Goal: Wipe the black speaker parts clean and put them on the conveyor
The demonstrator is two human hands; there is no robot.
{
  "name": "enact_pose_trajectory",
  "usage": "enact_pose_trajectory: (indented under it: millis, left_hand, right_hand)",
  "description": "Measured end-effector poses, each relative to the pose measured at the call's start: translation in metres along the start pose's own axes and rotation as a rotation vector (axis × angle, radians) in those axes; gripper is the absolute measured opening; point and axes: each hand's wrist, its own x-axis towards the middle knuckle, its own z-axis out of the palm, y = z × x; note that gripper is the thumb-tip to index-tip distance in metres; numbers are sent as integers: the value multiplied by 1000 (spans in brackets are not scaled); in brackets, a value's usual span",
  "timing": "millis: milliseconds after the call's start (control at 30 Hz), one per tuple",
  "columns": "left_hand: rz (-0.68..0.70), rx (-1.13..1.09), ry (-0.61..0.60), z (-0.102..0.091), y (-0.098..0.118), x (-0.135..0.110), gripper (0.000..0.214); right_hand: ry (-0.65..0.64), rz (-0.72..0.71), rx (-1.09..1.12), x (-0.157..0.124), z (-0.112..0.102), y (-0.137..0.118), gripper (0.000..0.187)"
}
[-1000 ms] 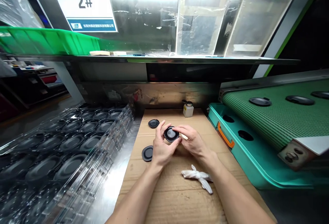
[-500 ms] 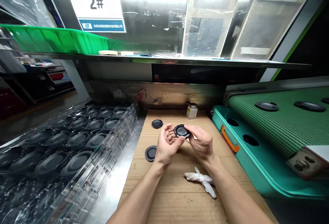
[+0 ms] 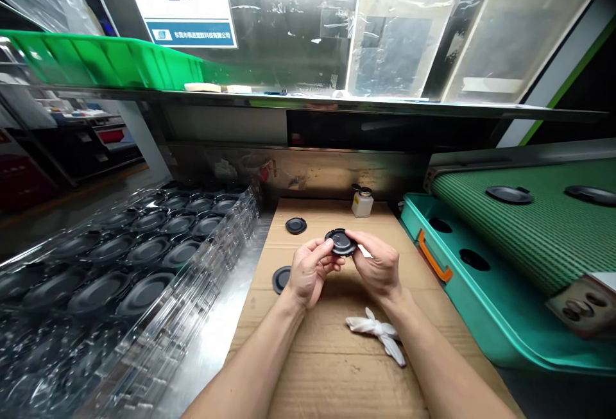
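Both my hands hold one round black plastic cap [image 3: 341, 241] above a sheet of cardboard [image 3: 337, 355]. My left hand [image 3: 309, 269] pinches its left rim with thumb and fingers. My right hand [image 3: 378, 264] grips the right rim and also has a small pale strip tucked under its fingers. Two more black caps lie on the cardboard: one [image 3: 295, 225] farther back, one [image 3: 280, 278] partly hidden behind my left hand. A crumpled white cloth [image 3: 378, 333] lies near my right wrist.
Clear plastic trays [image 3: 135, 271] filled with black caps cover the left side. A small white bottle [image 3: 362, 201] stands at the back of the cardboard. On the right are a teal bin [image 3: 481, 303] and a green conveyor belt [image 3: 529, 233] carrying caps. A green tray [image 3: 96, 63] sits on the shelf above.
The cap has been turned over in my hands, from its shiny inner side facing me to its dark side. My hands have shifted slightly right in view.
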Motion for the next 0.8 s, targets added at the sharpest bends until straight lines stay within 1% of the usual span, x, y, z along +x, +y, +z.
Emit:
enact_pose_trajectory:
  millis: [167,267,467,533,600,633,700,733,800]
  left_hand:
    - [-14,-2,-7,-2,-2,2,22]
    - [-15,2,-17,-3,-3,2,20]
    - [13,25,-23,-1,-3,-1,19]
    - [21,50,-15,-1,-3,2,20]
    - [16,79,-9,-4,-2,6,26]
    - [8,101,-4,-5,-1,6,32]
    - [-24,211,6,-7,1,0,45]
    - [-35,304,14,-7,2,-6,48]
    - [-66,642,-13,-7,2,-12,40]
  right_hand:
    - [43,-9,-12,0,1,1,37]
    - [45,-13,-16,1,1,0,37]
    - [21,-23,-21,-1,-4,2,37]
    - [-13,-35,-13,-1,-2,6,38]
    - [-38,-41,-19,3,2,8,36]
    - [-17,-37,-32,6,3,6,33]
    - [94,-13,-79,17,-5,-8,25]
    - [191,5,-108,23,-15,-19,21]
    - [295,24,-159,35,-46,-40,19]
